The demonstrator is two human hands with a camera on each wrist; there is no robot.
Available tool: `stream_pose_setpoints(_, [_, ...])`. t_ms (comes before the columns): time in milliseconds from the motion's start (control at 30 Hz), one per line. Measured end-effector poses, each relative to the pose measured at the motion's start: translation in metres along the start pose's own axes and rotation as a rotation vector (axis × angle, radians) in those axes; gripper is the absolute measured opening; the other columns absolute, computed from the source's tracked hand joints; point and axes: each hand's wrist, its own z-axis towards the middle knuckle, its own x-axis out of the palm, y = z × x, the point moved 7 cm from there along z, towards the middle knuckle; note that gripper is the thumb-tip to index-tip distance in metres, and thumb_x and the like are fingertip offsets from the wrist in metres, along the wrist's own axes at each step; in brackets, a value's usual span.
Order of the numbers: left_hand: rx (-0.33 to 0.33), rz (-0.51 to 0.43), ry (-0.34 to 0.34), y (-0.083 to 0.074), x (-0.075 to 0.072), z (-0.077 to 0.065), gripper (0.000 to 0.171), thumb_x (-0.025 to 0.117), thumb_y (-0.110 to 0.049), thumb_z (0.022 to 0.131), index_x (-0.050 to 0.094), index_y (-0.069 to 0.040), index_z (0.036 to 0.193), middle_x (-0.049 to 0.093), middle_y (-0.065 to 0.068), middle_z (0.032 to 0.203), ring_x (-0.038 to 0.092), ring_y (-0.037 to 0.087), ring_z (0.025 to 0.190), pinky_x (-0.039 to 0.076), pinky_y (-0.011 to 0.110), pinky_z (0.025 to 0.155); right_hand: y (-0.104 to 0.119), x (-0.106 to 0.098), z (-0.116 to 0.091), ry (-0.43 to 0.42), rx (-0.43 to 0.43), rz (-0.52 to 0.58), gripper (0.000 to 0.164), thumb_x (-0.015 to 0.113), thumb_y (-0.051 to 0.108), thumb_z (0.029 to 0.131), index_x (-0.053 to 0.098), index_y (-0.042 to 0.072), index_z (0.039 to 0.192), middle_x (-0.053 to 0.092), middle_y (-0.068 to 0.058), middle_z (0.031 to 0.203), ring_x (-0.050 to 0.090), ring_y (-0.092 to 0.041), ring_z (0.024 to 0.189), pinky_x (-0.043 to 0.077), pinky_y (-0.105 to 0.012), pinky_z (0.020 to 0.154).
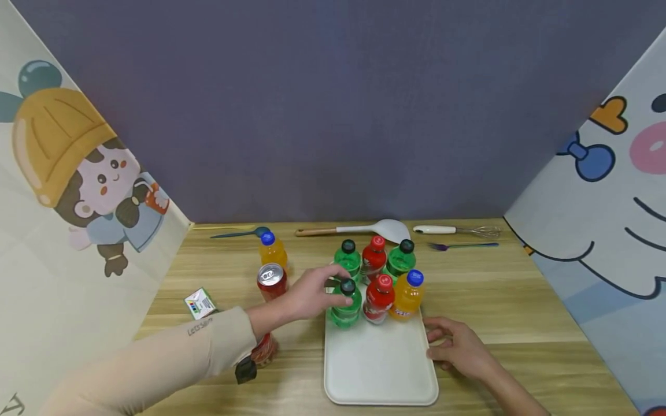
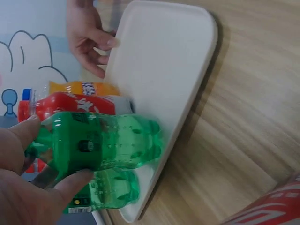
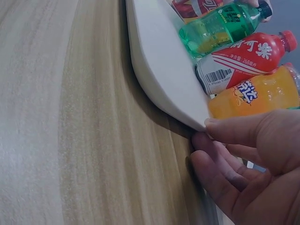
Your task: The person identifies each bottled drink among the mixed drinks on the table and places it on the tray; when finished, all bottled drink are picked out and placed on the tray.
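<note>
My left hand [image 1: 312, 292] holds a green soda bottle [image 1: 346, 312] by its upper part, thumb and fingers on either side below the black cap. The bottle stands at the left edge of a white tray [image 1: 380, 370]. Beside it on the tray are a red-labelled cola bottle [image 3: 248, 58] and an orange soda bottle [image 3: 258, 96] with a blue cap. Behind them stand two more green bottles [image 1: 400, 261] and another red one [image 1: 373, 258]. At the tray's right rim, my right hand [image 1: 460, 349] pinches the edge, thumb on top and fingertips beneath.
Left of the tray stand a red can [image 1: 272, 280] and an orange bottle [image 1: 273, 251]. A small white box [image 1: 199, 303] lies farther left. Along the back lie a dark spoon [image 1: 244, 233], a white-headed turner [image 1: 390, 229], a whisk [image 1: 458, 230] and a fork [image 1: 463, 245].
</note>
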Motion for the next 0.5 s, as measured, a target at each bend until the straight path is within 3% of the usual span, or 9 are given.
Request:
stream_pose_setpoints(300, [-0.026, 0.053, 0.076, 0.000, -0.005, -0.003, 0.041, 0.078, -0.023, 0.093, 0.064, -0.015, 0.130, 0.069, 0.001, 0.128, 0.062, 0.028, 0.127, 0.051, 0.050, 0.107, 0.002, -0.001, 0.002, -0.002, 0.012, -0.030, 0.070, 0.082, 0.005, 0.083, 0.050, -0.005, 0.144, 0.066, -0.013, 0.104, 0.065, -0.024, 0.072, 0.059, -0.038, 0.056])
stream_pose_setpoints(500, [-0.033, -0.003, 0.094, -0.002, -0.022, -0.013, 0.051, 0.077, -0.020, 0.094, 0.058, -0.008, 0.139, 0.062, 0.010, 0.140, 0.061, 0.035, 0.128, 0.052, 0.049, 0.106, 0.000, -0.001, 0.002, -0.016, 0.024, -0.046, 0.070, 0.082, 0.004, 0.082, 0.050, -0.005, 0.144, 0.067, -0.013, 0.104, 0.065, -0.024, 0.072, 0.058, -0.038, 0.056])
